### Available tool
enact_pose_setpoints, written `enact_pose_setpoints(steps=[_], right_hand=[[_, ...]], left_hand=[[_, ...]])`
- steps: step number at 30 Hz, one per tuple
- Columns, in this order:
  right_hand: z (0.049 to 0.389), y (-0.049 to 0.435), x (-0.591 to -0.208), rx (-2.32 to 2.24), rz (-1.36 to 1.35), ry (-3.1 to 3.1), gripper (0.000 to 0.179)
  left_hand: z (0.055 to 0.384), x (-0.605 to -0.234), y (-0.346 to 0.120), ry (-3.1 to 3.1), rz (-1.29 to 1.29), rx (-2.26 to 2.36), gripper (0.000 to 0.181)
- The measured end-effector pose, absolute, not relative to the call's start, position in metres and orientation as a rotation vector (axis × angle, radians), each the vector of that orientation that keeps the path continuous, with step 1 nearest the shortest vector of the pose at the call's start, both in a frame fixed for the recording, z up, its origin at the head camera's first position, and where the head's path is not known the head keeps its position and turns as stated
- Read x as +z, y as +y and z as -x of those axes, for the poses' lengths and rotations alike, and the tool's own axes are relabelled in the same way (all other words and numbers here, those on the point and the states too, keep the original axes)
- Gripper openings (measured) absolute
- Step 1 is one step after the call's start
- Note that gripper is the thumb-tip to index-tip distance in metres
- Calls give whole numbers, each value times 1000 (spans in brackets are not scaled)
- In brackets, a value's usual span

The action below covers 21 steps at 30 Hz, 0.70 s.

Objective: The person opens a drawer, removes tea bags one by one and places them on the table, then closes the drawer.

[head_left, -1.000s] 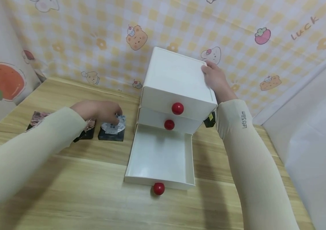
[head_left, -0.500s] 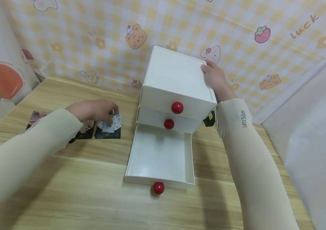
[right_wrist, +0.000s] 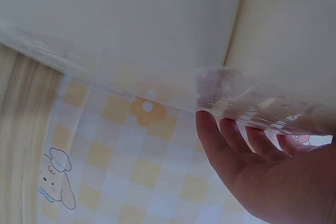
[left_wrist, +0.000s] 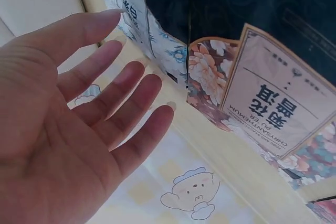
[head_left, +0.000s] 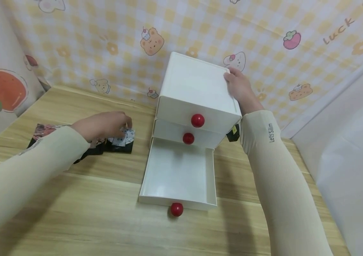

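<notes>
My left hand point(head_left: 102, 124) is over a blue-and-white floral tea packet point(head_left: 124, 146) lying on the table. In the left wrist view its thumb touches this packet's label point(left_wrist: 134, 14), while the other fingers are spread and relaxed below. Beside it lies a flowered tea packet point(left_wrist: 278, 87) marked chrysanthemum pu er. My right hand point(head_left: 240, 87) grips the back right top edge of a white drawer cabinet point(head_left: 200, 81), thumb on top; the right wrist view shows the fingers behind the edge. The cabinet's bottom drawer point(head_left: 179, 177) is pulled out with nothing inside.
Another flowered packet point(head_left: 43, 130) lies farther left, partly covered by the left sleeve. Red round knobs point(head_left: 197, 120) stick out from the drawer fronts. Right of the cabinet a dark item with a yellow mark point(head_left: 233, 133) is partly hidden. A checked cloth point(head_left: 117, 53) hangs behind.
The blue-and-white packet has slid a little left with the left hand and now lies against the flowered packet beside it. The right hand and cabinet have stayed put.
</notes>
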State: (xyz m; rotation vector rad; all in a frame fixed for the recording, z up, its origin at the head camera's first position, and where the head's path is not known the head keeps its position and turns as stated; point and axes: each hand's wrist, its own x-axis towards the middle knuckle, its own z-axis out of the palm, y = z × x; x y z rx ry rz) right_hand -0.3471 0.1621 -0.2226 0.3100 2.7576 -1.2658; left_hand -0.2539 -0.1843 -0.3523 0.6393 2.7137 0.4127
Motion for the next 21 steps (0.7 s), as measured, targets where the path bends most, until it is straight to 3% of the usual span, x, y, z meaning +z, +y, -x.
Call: enact_pose_setpoints(steps=[13,21], right_hand=[[346,160,-223,-1244,-290,2779,55],[346,162,-222,-1283,-308,2760,54]], left_hand=[[227,-350,-185,2842,-708,392,33],[194,-342,-170,2868,-693,432,14]])
